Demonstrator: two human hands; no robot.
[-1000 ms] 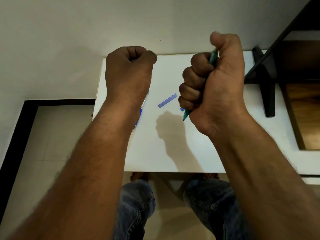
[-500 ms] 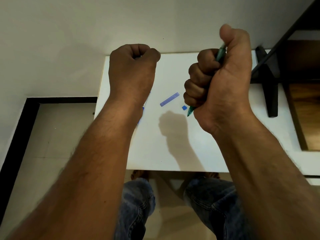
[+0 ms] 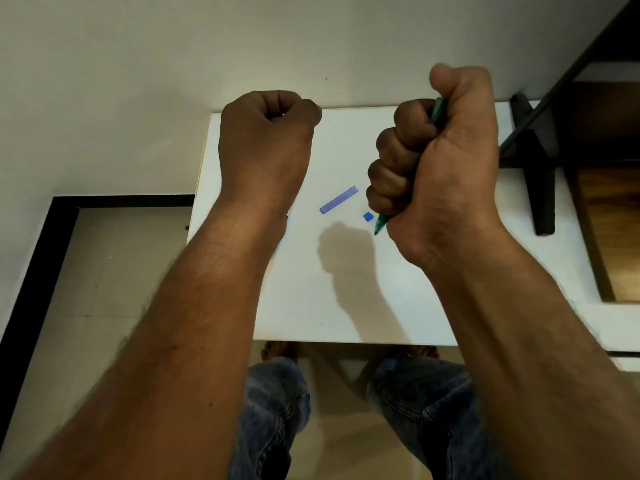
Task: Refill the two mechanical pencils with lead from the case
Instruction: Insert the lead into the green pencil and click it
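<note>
Head view, left to right: our left hand (image 3: 266,147) hangs above the table (image 3: 346,296), left of the case (image 3: 338,199), fingers curled tight. A small glint shows at the fingertips, but we cannot tell what they pinch, if anything. At that wrist a blue sliver (image 3: 286,218) peeks out, perhaps the second pencil. The case lies flat, its cap (image 3: 368,216) just right of it. Further right, our right hand (image 3: 443,168) grips the green pencil (image 3: 380,226) in a fist, tip down, thumb raised over its top end. We judge the green pencil's refill is under way. Next we would need to bring both hands together at its top.
</note>
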